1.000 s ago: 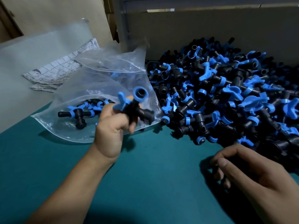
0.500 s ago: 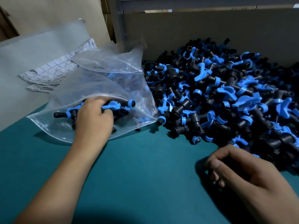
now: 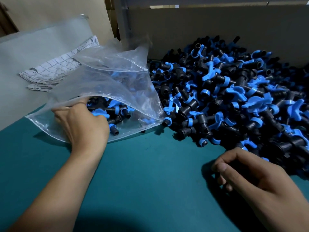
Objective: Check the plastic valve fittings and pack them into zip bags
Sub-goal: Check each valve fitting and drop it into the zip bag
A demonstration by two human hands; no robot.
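Fittings, loose pile (image 3: 234,97): far right of table (image 3: 142,173), just beyond right hand (image 3: 250,180), fingers loosely curled, empty. Left hand (image 3: 83,126) inside zip bag (image 3: 100,84), grip unclear.

A teal counter (image 3: 150,173) fills the lower part of the view, its surface matte and evenly coloured. Along its far edge stands a plain brown cardboard wall (image 3: 217,27), with a strip of brighter light showing above its top edge. A grey metal upright (image 3: 121,19) rises at the far left corner of that wall. Left of the upright, a beige panel (image 3: 58,12) leans behind a pale grey sheet (image 3: 33,46) that slopes down to the counter's left edge. A folded checked cloth (image 3: 55,69) lies on the grey sheet. The light is dim and soft, with dark shadows pooling on the teal surface.
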